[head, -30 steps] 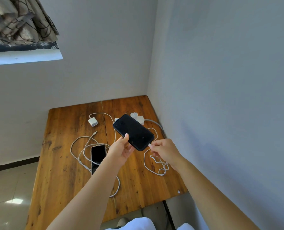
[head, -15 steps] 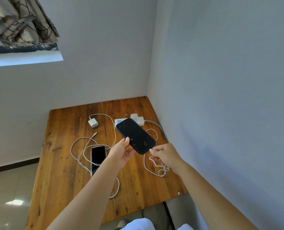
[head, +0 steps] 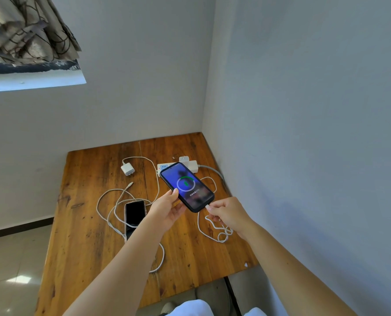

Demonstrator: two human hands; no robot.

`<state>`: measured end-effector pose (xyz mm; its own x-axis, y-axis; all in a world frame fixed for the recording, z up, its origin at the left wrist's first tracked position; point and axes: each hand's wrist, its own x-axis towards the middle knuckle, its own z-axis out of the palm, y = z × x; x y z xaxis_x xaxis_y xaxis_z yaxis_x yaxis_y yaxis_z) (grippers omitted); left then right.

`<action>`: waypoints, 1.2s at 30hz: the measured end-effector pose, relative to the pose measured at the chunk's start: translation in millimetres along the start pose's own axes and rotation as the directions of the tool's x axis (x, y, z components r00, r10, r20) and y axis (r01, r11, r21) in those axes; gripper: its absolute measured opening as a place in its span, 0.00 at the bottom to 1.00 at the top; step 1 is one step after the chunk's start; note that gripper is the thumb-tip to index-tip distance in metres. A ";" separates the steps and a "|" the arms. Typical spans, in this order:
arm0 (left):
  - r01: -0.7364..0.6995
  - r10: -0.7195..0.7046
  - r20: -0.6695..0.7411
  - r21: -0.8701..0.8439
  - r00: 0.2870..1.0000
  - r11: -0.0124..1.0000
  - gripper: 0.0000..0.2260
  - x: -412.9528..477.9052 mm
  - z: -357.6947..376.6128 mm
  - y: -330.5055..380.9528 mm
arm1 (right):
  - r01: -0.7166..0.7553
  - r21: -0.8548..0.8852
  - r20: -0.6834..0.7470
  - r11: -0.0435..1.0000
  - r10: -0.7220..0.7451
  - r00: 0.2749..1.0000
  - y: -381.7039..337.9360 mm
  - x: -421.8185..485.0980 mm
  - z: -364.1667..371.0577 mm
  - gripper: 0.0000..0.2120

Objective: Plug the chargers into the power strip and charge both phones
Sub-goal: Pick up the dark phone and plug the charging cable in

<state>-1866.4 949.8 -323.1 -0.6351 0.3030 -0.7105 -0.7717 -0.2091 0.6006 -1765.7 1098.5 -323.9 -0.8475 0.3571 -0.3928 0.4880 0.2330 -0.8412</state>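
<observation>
Beside loose charger (head: 126, 169), second phone (head: 134, 213) lies tangled.

Varnished, scuffed wooden table (head: 80, 224); glossy glass phone (head: 186, 186); smooth white plastic charger (head: 127, 169); patterned cloth curtain (head: 25, 28).

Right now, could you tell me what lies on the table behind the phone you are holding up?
The white power strip with one charger plugged in shows past the lit phone. The phone covers the strip's middle, so those sockets cannot be seen.
</observation>
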 end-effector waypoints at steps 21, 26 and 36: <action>0.008 -0.008 -0.002 -0.001 1.000 1.000 0.14 2.4 -0.5 2.6 | -0.022 0.000 -0.001 1.000 0.022 1.000 0.8 2.5 1.6 0.09; 0.008 -0.008 0.006 0.003 1.000 1.000 0.13 2.8 0.1 1.7 | -0.028 0.011 -0.006 1.000 0.028 1.000 -0.1 1.5 0.7 0.09; 0.010 -0.010 0.009 0.025 1.000 1.000 0.12 1.7 -1.1 1.3 | -0.049 0.021 0.005 0.999 0.048 0.999 1.0 0.2 0.7 0.09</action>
<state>-1868.5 949.0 -323.9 -0.6269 0.3132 -0.7133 -0.7769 -0.1826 0.6026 -1765.5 1098.1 -325.0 -0.8239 0.3634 -0.4350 0.5241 0.1963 -0.8287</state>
